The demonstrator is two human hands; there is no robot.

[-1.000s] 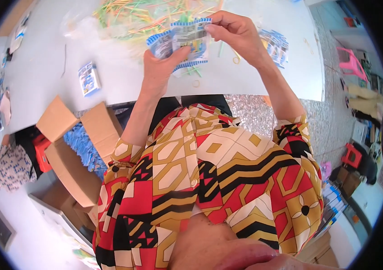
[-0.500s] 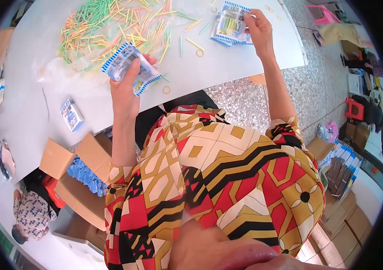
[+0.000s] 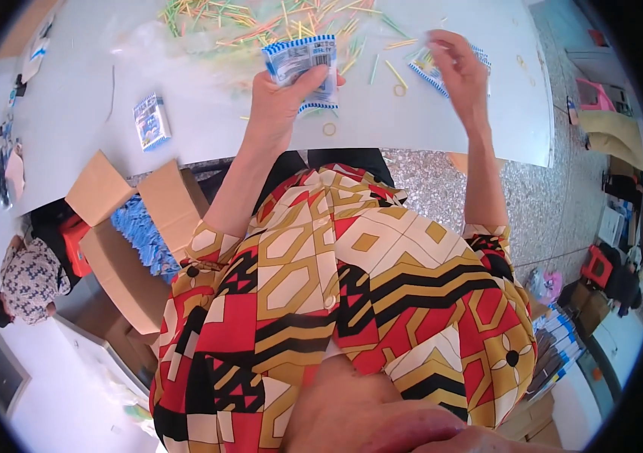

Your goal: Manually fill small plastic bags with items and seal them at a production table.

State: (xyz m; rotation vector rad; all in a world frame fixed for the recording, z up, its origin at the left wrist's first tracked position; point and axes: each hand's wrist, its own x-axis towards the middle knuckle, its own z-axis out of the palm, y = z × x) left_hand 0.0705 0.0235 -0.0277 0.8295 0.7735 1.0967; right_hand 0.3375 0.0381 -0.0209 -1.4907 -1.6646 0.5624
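My left hand (image 3: 280,98) is closed around small blue-and-white plastic packets (image 3: 303,64) with striped ends, the thumb pressed across the printed face. They seem to be more than one, overlapping. Over the table's right part, my right hand (image 3: 461,72) has bent, slightly parted fingers and no packet visible in it. Beneath and beside that hand lie more blue-and-white packets (image 3: 429,74), partly covered by it. Another such packet (image 3: 152,122) rests alone on the left of the white table (image 3: 208,113).
Thin green, yellow and orange sticks (image 3: 238,21) are heaped on clear plastic at the far side. Rubber bands (image 3: 329,129) lie near the front edge. An open cardboard box (image 3: 121,272) of blue packets stands at left; a person (image 3: 31,279) is beyond it.
My left hand has moved right and up with its packets. The right hand has let go of the packet it held. The whole view has shifted, with the table sitting higher.
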